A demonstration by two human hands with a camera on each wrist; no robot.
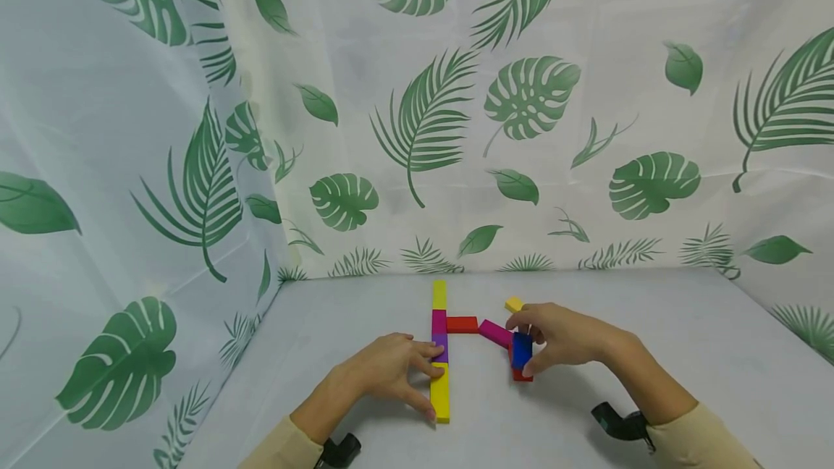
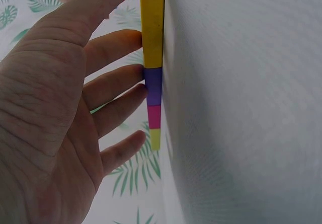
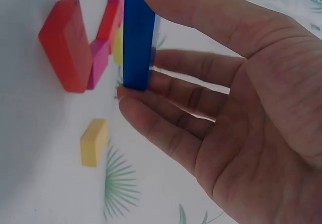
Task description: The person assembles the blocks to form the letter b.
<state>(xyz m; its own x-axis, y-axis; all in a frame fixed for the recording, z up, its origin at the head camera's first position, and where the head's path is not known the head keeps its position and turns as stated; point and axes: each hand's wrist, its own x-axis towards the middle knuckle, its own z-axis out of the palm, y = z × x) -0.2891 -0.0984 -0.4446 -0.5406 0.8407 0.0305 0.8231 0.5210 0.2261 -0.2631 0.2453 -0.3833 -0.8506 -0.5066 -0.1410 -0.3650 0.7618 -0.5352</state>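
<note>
Our right hand point(image 1: 563, 334) pinches the long blue wooden-looking block point(image 3: 138, 43), so let's go gently over the long red wooden-looking block point(image 3: 65, 48) below that hand, left hand point(image 1: 389, 366) spread wide.

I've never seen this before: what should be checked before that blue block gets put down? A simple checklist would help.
1. Blue block securely held: ok, the right hand has it between thumb and fingers.
2. Row of four blocks straight: ok, they lie end to end.
3. Left hand touching the row: ok, fingers rest against the purple block and long yellow block.
4. Spot for the blue block clear: cannot tell; in the head view it covers much of the red block.
5. Small yellow block joined to the others: not ok, it lies apart.
</note>
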